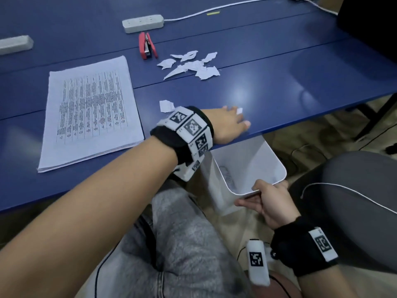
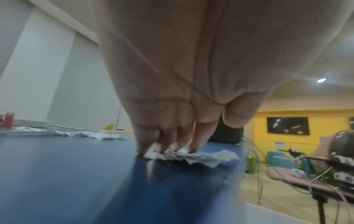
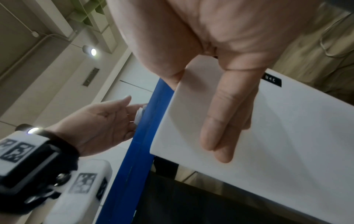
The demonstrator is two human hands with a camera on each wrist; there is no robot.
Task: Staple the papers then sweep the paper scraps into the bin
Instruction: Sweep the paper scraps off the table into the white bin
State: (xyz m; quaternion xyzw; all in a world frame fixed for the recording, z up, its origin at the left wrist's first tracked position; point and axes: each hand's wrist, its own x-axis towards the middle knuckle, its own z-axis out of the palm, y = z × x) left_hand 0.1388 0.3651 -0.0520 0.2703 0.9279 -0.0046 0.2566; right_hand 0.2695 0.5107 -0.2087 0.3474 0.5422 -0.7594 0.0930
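Observation:
My left hand [image 1: 234, 120] lies flat near the front edge of the blue table [image 1: 300, 108]. Its straight fingers [image 2: 193, 141] press on a few crumpled white paper scraps [image 2: 201, 157]. Just below that edge, my right hand [image 1: 256, 195] grips the near rim of the white bin [image 1: 253, 160], with the thumb over the rim and the fingers [image 3: 220, 128] against the outer wall [image 3: 296, 144]. More torn scraps [image 1: 191, 64] lie farther back, and one scrap [image 1: 166, 106] sits behind my left wrist. The printed paper stack [image 1: 90, 112] lies to the left, with the red stapler [image 1: 147, 45] behind it.
A white power strip [image 1: 142, 23] with its cable lies at the back of the table, and a grey block [image 1: 15, 44] at the far left. A dark monitor or case [image 1: 369, 22] stands at the back right. My knees are under the table beside the bin.

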